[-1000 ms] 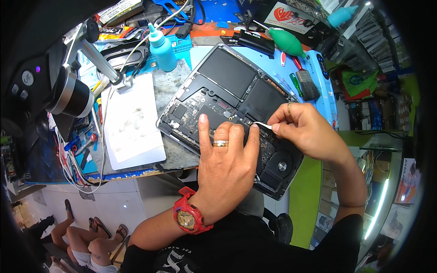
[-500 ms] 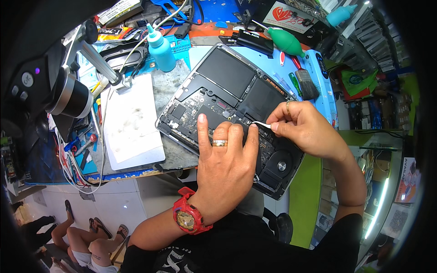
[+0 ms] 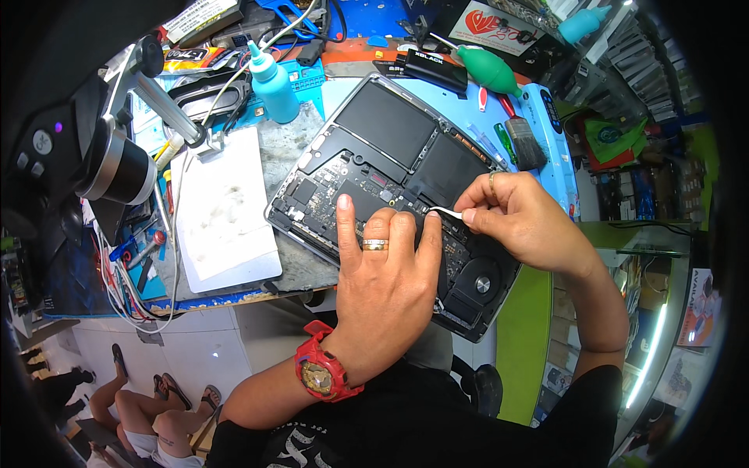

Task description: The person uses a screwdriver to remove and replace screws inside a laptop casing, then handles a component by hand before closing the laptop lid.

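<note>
An opened laptop point(image 3: 386, 125) lies slanted on the bench, its black battery cells, circuit board and round fan point(image 3: 482, 285) exposed. My left hand point(image 3: 390, 277) rests over the board with its fingers stretched out and apart, covering part of it. In my right hand point(image 3: 515, 218), thumb and fingers pinch a pair of pale tweezers point(image 3: 447, 210) with a curved tip. That tip meets the board just beside my left index fingertip, so the exact contact point is hard to see.
White sheets point(image 3: 226, 214) lie left of the laptop, beside a microscope arm point(image 3: 168, 105). Behind stand a blue squeeze bottle point(image 3: 273, 86) and a green air blower point(image 3: 489, 70). A brush point(image 3: 527, 144) and a blue device point(image 3: 548, 129) sit at the right. Another person's legs point(image 3: 156, 417) show lower left.
Almost nothing differs. Both hands and the laptop hold their places, with the tweezers still at the same spot on the board.
</note>
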A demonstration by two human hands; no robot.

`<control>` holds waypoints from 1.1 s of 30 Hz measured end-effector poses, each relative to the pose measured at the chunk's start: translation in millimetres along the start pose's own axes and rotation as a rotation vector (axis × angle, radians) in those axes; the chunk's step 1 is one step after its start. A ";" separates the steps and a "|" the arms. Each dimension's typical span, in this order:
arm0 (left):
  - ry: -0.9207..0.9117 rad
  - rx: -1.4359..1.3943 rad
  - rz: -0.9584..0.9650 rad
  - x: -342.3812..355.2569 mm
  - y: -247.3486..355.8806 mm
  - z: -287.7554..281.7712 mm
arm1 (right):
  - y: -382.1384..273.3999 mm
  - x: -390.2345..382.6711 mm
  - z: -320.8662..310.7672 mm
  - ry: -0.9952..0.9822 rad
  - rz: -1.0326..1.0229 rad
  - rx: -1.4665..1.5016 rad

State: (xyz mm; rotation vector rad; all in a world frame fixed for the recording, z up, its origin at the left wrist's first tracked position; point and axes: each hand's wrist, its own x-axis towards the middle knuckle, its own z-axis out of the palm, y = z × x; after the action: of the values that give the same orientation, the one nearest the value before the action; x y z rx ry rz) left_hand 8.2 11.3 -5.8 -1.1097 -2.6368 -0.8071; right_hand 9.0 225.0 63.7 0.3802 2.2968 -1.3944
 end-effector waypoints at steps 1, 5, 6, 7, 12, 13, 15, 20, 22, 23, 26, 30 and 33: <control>0.000 0.000 0.000 0.0 0.1 -0.1 | -0.4 -0.2 0.5 0.002 0.003 0.003; 0.002 -0.003 -0.001 -0.1 0.1 0.2 | 1.5 0.1 0.6 0.003 -0.006 0.000; 0.005 -0.003 0.000 -0.1 0.2 0.1 | 1.4 -0.2 0.4 0.001 -0.005 -0.010; 0.008 -0.003 0.001 0.0 0.1 0.1 | 1.1 -0.4 0.1 -0.001 -0.005 -0.020; 0.008 0.002 0.000 0.1 -0.1 -0.5 | -4.9 -2.1 -1.3 -0.003 0.021 -0.067; 0.009 0.001 0.001 0.1 -0.2 0.0 | -3.5 -2.3 -1.4 -0.002 0.019 -0.063; 0.009 -0.002 0.001 0.1 -0.3 0.4 | -2.9 -2.7 -1.2 0.000 0.016 -0.054; 0.009 -0.006 0.001 0.2 0.2 -1.2 | -2.0 -2.8 0.0 0.003 0.014 -0.024; 0.009 -0.003 0.003 0.3 0.2 -0.6 | -2.3 -3.4 0.9 0.006 0.022 0.002; 0.009 -0.001 0.003 0.2 0.2 -0.4 | -2.5 -3.6 1.5 0.006 0.026 0.015; 0.006 0.004 0.003 0.1 0.3 -0.2 | -1.4 -3.5 2.5 0.010 0.029 0.034; 0.007 0.005 -0.003 0.2 0.6 0.0 | -1.9 -2.9 2.8 0.011 0.022 0.027; 0.004 0.007 -0.002 0.2 0.7 0.2 | -1.8 -1.3 -0.1 0.002 -0.003 -0.005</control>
State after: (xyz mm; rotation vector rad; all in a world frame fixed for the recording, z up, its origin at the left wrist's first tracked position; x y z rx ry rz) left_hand 8.6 12.0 -5.6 -1.1027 -2.6353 -0.7997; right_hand 9.3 224.2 65.7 0.3766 2.3036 -1.3900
